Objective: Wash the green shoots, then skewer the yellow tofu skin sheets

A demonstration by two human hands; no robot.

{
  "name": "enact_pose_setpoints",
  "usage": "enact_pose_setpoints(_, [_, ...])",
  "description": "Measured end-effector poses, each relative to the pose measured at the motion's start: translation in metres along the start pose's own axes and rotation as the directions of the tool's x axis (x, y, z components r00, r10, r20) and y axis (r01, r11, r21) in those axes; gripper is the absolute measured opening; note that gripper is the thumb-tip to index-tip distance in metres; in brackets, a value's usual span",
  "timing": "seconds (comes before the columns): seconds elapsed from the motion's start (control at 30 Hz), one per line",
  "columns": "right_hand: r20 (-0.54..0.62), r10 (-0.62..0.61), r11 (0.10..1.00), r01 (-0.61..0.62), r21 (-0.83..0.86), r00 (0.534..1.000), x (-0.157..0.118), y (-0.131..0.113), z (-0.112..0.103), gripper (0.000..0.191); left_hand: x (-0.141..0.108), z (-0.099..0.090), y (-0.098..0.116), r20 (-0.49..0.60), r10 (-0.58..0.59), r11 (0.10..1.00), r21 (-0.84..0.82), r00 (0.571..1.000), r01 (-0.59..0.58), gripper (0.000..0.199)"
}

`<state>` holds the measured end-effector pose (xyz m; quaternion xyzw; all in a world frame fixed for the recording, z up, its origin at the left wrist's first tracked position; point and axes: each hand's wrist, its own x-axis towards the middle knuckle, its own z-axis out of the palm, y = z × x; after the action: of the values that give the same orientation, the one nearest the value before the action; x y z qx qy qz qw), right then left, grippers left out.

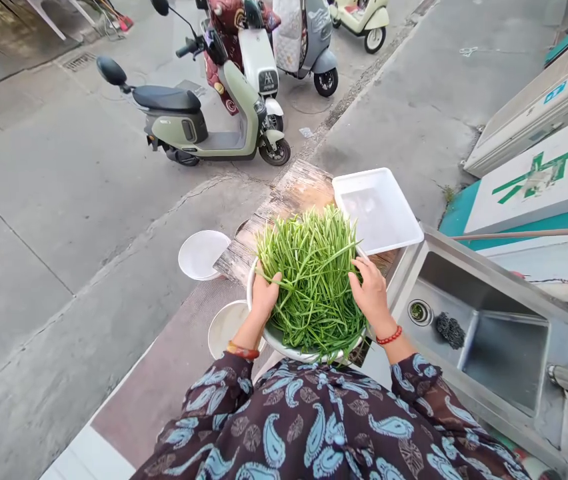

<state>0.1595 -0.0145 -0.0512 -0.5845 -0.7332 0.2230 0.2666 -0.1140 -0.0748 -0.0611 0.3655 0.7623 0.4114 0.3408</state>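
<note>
A large heap of long green garlic chives [311, 280] fills a white basin [291, 353] right in front of me. Against the heap's left side is my left hand [265, 295], thumb over the stalks and its fingers mostly buried in them. From the right, my right hand [370, 292] reaches over the rim, fingers curled against the chives and thumb pointing inward. Both hands grip the heap between them. The basin rests by a worn wooden board [284, 200]; its underside is hidden.
A white rectangular tub [381, 213] stands behind the basin on the right. At right is a steel sink [507, 360] with a dark scouring pad [449, 330]. Round white containers [203, 255] sit lower left. Parked scooters [214, 127] stand beyond on the pavement.
</note>
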Motion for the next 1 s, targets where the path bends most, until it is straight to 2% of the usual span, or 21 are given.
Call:
enact_pose_setpoints(0.1, [-0.009,-0.089,0.994,0.089,0.066,0.996,-0.002,-0.032,-0.014,0.033,-0.012,-0.016,0.015,0.058,0.169,0.956,0.233,0.984,-0.178,0.079])
enact_pose_setpoints(0.17, [-0.010,-0.155,0.974,0.154,0.164,0.988,-0.004,-0.053,-0.013,0.035,-0.019,-0.021,0.028,0.170,0.274,0.861,0.395,0.947,-0.320,0.075])
enact_pose_setpoints(0.23, [0.116,-0.285,0.937,0.251,0.241,0.951,-0.006,-0.067,-0.006,0.036,-0.024,-0.021,0.040,0.332,0.317,0.742,0.496,0.888,-0.451,0.062])
enact_pose_setpoints(0.3, [0.309,-0.407,0.904,0.332,0.269,0.859,-0.007,-0.074,0.001,0.033,-0.024,-0.017,0.049,0.530,0.295,0.646,0.503,0.795,-0.575,0.050])
enact_pose_setpoints(0.33, [0.371,-0.425,0.902,0.348,0.256,0.826,-0.005,-0.074,0.002,0.032,-0.023,-0.016,0.052,0.615,0.271,0.620,0.477,0.741,-0.623,0.046])
enact_pose_setpoints(0.37, [0.391,-0.408,0.912,0.348,0.218,0.825,-0.003,-0.074,0.002,0.030,-0.021,-0.015,0.055,0.678,0.247,0.609,0.447,0.693,-0.655,0.043])
enact_pose_setpoints(0.4, [0.365,-0.372,0.928,0.333,0.166,0.854,0.002,-0.074,0.000,0.029,-0.018,-0.014,0.056,0.714,0.229,0.610,0.425,0.662,-0.669,0.039])
enact_pose_setpoints(0.43, [0.314,-0.335,0.942,0.315,0.115,0.888,0.009,-0.074,-0.004,0.029,-0.014,-0.014,0.058,0.720,0.221,0.620,0.417,0.658,-0.664,0.034])
enact_pose_setpoints(0.47, [0.260,-0.311,0.950,0.302,0.076,0.914,0.018,-0.076,-0.007,0.029,-0.009,-0.014,0.059,0.697,0.227,0.636,0.423,0.680,-0.646,0.030])
enact_pose_setpoints(0.53, [0.203,-0.310,0.951,0.308,0.041,0.929,0.040,-0.081,-0.008,0.029,0.002,-0.011,0.061,0.607,0.288,0.671,0.424,0.741,-0.608,0.030])
enact_pose_setpoints(0.63, [0.213,-0.300,0.954,0.295,0.057,0.930,0.073,-0.091,0.010,0.028,0.021,-0.001,0.062,0.467,0.411,0.727,0.350,0.783,-0.590,0.041])
enact_pose_setpoints(0.7, [0.273,-0.245,0.969,0.231,0.084,0.930,0.088,-0.093,0.031,0.027,0.030,0.009,0.058,0.435,0.379,0.767,0.346,0.817,-0.540,0.044])
enact_pose_setpoints(0.8, [0.313,-0.151,0.988,0.152,0.023,0.938,0.094,-0.087,0.057,0.028,0.035,0.017,0.045,0.365,0.286,0.762,0.473,0.886,-0.441,0.044])
enact_pose_setpoints(0.9, [0.264,-0.114,0.987,0.141,-0.083,0.958,0.091,-0.078,0.062,0.027,0.032,0.017,0.033,0.296,0.296,0.735,0.536,0.908,-0.414,0.040])
enact_pose_setpoints(1.0, [0.214,-0.113,0.985,0.137,-0.101,0.970,0.089,-0.077,0.057,0.027,0.031,0.014,0.029,0.289,0.302,0.758,0.505,0.909,-0.412,0.039])
